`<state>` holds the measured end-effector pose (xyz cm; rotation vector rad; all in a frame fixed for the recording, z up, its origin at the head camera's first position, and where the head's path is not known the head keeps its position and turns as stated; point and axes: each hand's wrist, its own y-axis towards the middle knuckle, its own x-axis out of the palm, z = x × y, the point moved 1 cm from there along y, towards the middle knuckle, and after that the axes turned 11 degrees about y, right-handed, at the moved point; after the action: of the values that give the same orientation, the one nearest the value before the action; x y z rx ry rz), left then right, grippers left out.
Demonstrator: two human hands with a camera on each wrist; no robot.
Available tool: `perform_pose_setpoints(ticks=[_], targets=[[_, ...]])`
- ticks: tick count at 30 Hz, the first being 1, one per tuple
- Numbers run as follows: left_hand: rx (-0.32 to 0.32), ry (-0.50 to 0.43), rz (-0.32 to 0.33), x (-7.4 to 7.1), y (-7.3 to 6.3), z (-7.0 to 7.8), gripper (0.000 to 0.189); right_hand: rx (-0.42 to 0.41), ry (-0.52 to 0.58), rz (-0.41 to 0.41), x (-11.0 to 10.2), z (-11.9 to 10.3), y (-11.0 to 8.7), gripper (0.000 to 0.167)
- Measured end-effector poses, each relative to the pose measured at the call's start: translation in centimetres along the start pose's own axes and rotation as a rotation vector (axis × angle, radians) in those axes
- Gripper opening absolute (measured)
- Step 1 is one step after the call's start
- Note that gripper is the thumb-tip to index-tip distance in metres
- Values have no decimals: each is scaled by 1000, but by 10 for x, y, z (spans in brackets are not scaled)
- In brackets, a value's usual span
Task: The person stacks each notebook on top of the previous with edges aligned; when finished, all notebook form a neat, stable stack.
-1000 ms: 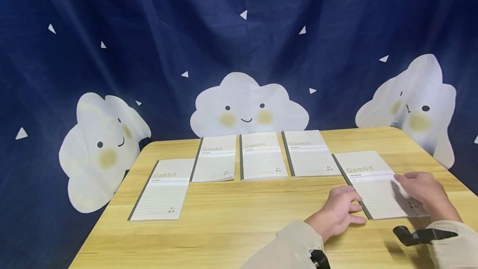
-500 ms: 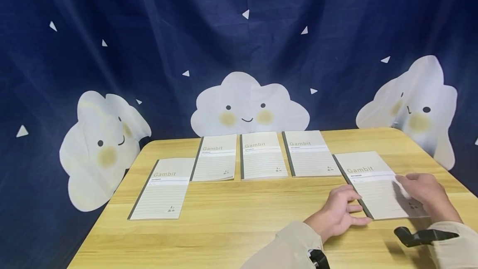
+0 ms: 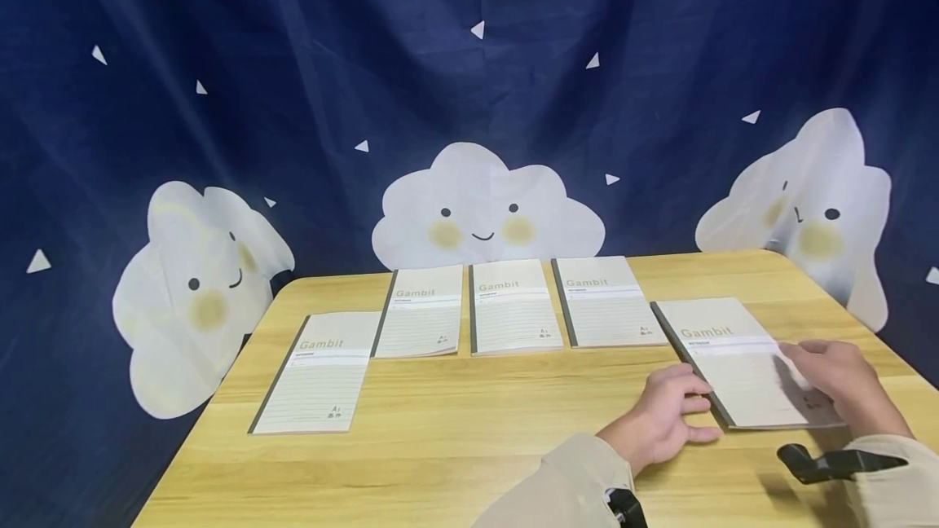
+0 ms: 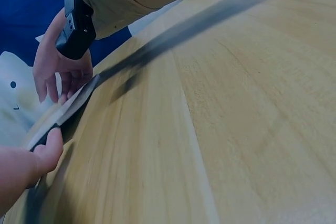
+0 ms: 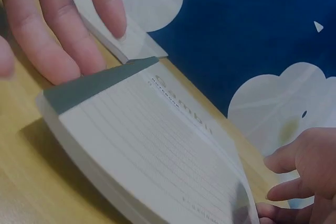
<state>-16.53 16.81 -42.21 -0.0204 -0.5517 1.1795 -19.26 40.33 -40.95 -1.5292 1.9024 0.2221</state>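
A white lined notebook (image 3: 748, 365) with a dark spine, printed "Gambit", lies between both hands at the table's right side. My left hand (image 3: 663, 418) has its fingertips along the spine, relaxed and spread, the thumb near the close corner. In the left wrist view that thumb (image 4: 51, 148) touches the dark spine. At the opposite edge, my right hand (image 3: 844, 373) holds the notebook, fingers bent round its side. The right wrist view shows the right hand (image 5: 310, 177) at that edge and the left fingers (image 5: 52, 35) at the spine. The notebook bows, its spine side raised over a shadow.
Several matching notebooks lie flat: one at the left (image 3: 315, 373), others along the back, including the middle one (image 3: 513, 308) and the one (image 3: 609, 304) beside the handled notebook. A wooden table (image 3: 411, 446) carries them. Behind hangs a dark blue curtain (image 3: 411, 39) with cloud faces.
The handled notebook's near edge and spine have risen slightly from the table. Both hands stay almost where they were, and the other notebooks have not moved.
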Motion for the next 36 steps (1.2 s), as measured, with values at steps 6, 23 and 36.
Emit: perform_pose_setpoints(ticks=[6,23,36], targets=[[52,15,78,3,3,-3,57,63,14,68,5,3,4,78],[88,72,233,10,11,-7,44,4,26,74,5,6,2,75],[95,95,253,9,13,-7,45,46,53,19,6,6,-2,81]])
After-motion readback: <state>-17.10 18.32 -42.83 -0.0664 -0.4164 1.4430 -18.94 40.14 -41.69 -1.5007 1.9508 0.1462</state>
